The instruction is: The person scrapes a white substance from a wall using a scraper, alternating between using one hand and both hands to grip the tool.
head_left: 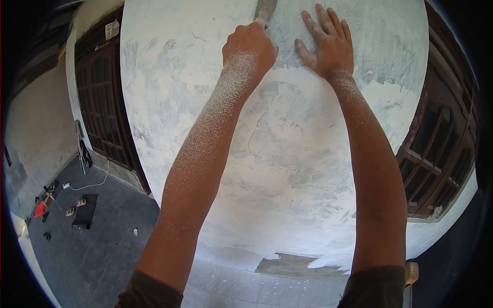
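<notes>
My left hand (pixel 250 46) is closed around the handle of a scraper (pixel 265 11), its blade partly cut off by the top edge of the view. White dust coats the left forearm and wrist. To the right, my right hand (pixel 328 49) rests with spread fingers against the wall (pixel 287 143), and holds nothing. Patchy white and grey filler covers that wall, with streaks and thin cracks showing.
A dark wooden door (pixel 100 97) stands at the left, and a brown window frame (pixel 436 143) at the right. On the tiled floor (pixel 102 246) lie a dark mat (pixel 86 213), sandals (pixel 81 202), a white cable (pixel 95 185) and a red item (pixel 40 209).
</notes>
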A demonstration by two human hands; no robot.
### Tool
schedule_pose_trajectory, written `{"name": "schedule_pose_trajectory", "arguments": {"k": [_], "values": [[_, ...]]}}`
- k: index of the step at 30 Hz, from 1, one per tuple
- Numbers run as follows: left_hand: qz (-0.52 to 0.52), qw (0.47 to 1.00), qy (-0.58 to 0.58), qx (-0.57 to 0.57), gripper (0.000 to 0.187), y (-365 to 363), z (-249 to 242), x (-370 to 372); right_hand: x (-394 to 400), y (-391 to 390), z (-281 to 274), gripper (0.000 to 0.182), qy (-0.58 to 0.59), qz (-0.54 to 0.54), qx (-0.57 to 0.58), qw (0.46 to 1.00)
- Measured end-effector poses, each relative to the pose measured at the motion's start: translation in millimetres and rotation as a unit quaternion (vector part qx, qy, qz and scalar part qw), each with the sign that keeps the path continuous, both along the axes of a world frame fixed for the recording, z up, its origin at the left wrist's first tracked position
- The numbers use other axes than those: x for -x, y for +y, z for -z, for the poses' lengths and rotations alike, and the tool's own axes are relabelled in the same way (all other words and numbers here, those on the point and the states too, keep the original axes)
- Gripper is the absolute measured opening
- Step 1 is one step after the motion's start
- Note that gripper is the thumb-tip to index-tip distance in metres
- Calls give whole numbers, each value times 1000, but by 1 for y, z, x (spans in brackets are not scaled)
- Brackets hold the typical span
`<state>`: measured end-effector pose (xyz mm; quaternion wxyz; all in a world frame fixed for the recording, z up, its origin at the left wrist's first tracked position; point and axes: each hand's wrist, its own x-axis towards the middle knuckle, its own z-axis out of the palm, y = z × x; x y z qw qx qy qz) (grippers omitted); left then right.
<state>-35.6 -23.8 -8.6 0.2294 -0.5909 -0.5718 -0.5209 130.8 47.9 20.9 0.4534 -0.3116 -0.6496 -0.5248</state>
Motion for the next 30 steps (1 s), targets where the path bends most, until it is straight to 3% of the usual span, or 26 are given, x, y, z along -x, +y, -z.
{"name": "schedule_pose_trajectory", "arguments": {"k": [12,16,18,21,23,25,27,30], "values": [[-17,999,21,30,51,1,-6,4,-1,3,-1,68,-5,8,8,1000],[-19,1000,9,-20,44,13,7,4,-1,7,-3,69,-1,17,11,1000],[-11,1000,10,-20,44,11,0,5,-5,28,-5,68,-19,12,-105,994],[-19,1000,10,-8,44,11,-12,7,-9,36,-6,68,-23,-7,-114,993],[-3,998,4,-69,42,12,0,6,-9,37,-5,68,-21,-4,-112,994],[-1,1000,1,-31,42,10,11,4,-5,21,-3,67,-19,-1,-110,994],[1,1000,-2,4,43,9,9,4,1,-6,1,69,1,13,21,1000],[-2,999,-6,-31,45,11,-9,5,-1,1,-1,69,-8,8,3,1000]]}}
